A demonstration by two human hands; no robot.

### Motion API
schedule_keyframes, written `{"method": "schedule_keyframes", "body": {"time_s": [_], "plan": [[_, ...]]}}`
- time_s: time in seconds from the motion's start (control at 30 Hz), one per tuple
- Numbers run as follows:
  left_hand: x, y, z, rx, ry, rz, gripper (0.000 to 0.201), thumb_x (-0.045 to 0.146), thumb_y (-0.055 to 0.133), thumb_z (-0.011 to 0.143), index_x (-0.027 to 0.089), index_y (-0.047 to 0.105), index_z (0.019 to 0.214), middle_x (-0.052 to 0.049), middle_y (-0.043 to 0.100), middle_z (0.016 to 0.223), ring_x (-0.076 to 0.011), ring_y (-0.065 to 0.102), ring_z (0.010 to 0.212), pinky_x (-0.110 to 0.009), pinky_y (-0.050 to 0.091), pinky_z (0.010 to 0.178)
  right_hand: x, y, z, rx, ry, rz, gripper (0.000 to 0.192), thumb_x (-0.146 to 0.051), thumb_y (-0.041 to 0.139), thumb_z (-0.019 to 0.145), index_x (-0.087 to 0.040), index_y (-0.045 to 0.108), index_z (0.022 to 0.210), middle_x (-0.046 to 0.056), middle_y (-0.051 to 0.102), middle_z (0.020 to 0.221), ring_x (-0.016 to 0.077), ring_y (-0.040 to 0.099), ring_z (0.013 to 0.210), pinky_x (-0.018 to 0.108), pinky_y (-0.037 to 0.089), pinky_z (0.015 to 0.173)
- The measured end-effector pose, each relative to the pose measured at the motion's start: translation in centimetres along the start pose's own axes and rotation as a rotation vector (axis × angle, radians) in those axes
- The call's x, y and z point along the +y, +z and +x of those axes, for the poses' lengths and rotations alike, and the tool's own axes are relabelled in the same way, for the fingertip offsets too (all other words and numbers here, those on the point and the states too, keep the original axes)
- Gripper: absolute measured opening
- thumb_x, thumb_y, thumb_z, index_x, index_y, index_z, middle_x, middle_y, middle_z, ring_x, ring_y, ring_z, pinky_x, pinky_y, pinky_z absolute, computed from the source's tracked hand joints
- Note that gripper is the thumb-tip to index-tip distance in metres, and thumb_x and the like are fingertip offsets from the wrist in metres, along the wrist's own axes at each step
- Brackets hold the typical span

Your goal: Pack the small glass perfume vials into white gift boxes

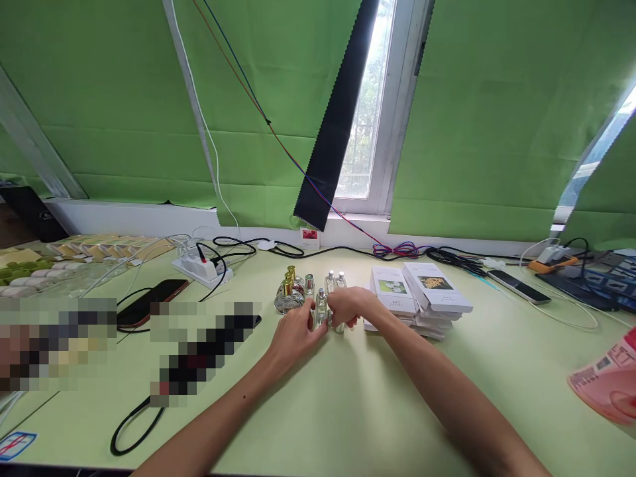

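Several small clear glass bottles (328,283) with silver tops stand in a cluster at the middle of the pale green table (358,411). Left of them stand gold-capped bottles (289,286). My left hand (294,336) reaches in from the lower left, its fingertips on a small clear bottle (320,309). My right hand (350,306) comes in from the lower right, its fingers curled around a bottle (340,326) at the front of the cluster. Both hands meet over the front bottles and hide part of them.
White flat boxes (422,291) are stacked just right of the bottles. A power strip (201,268), black cables (248,246) and a dark phone (149,301) lie to the left. Another phone (519,287) lies at the right, and a pink packet (609,384) at the right edge. Trays of boxes (94,248) fill the far left.
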State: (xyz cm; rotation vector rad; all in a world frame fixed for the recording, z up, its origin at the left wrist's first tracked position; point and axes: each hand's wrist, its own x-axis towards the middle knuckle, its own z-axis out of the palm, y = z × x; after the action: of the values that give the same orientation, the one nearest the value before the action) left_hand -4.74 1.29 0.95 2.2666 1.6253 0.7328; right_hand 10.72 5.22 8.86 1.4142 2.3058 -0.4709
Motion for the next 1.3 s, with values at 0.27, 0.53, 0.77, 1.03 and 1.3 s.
{"method": "schedule_keyframes", "body": {"time_s": [0.27, 0.53, 0.77, 1.03, 1.3], "plan": [[-0.1, 0.2, 0.0, 0.006, 0.005, 0.008, 0.022, 0.043, 0.054, 0.088, 0.023, 0.051, 0.094, 0.001, 0.063, 0.069, -0.0197, 0.059, 0.065, -0.029, 0.033, 0.058, 1.3, -1.2, -1.1, 0.171, 0.015, -0.001, 0.014, -0.021, 0.067, 0.083, -0.011, 0.075, 0.087, 0.012, 0.077, 0.081, 0.0176, 0.070, 0.065, 0.025, 0.048, 0.058], [0.2, 0.1, -0.2, -0.024, 0.001, 0.001, 0.023, 0.044, 0.055, 0.088, 0.022, 0.049, 0.094, 0.002, 0.063, 0.067, -0.0200, 0.059, 0.065, -0.030, 0.033, 0.059, 2.2, -1.9, -1.3, 0.504, 0.031, 0.056, 0.024, -0.036, 0.060, 0.093, -0.018, 0.072, 0.104, 0.011, 0.074, 0.110, 0.0219, 0.066, 0.100, 0.026, 0.041, 0.064], [0.2, 0.4, -0.1, -0.024, -0.029, -0.002, 0.024, 0.044, 0.056, 0.087, 0.023, 0.050, 0.095, 0.002, 0.063, 0.067, -0.0198, 0.059, 0.066, -0.030, 0.034, 0.061, 1.8, -1.8, -1.0, 0.651, -0.007, 0.180, 0.021, -0.036, 0.064, 0.091, -0.018, 0.073, 0.097, 0.008, 0.075, 0.096, 0.0192, 0.064, 0.088, 0.027, 0.038, 0.066], [0.3, 0.4, -0.2, -0.025, -0.036, 0.004, 0.025, 0.045, 0.056, 0.087, 0.022, 0.052, 0.098, 0.002, 0.062, 0.067, -0.0202, 0.059, 0.067, -0.030, 0.034, 0.061, 1.9, -1.8, -0.9, 0.736, -0.019, 0.233, 0.021, -0.037, 0.064, 0.092, -0.019, 0.074, 0.092, 0.007, 0.074, 0.090, 0.0181, 0.062, 0.082, 0.027, 0.036, 0.064], [0.3, 0.4, -0.1, -0.026, -0.032, 0.011, 0.024, 0.045, 0.056, 0.088, 0.023, 0.050, 0.094, 0.002, 0.062, 0.066, -0.0195, 0.059, 0.065, -0.030, 0.033, 0.060, 1.6, -1.8, -1.0, 0.751, -0.045, 0.244, 0.022, -0.037, 0.064, 0.093, -0.018, 0.074, 0.087, 0.006, 0.072, 0.085, 0.0171, 0.060, 0.078, 0.027, 0.035, 0.064]]}}
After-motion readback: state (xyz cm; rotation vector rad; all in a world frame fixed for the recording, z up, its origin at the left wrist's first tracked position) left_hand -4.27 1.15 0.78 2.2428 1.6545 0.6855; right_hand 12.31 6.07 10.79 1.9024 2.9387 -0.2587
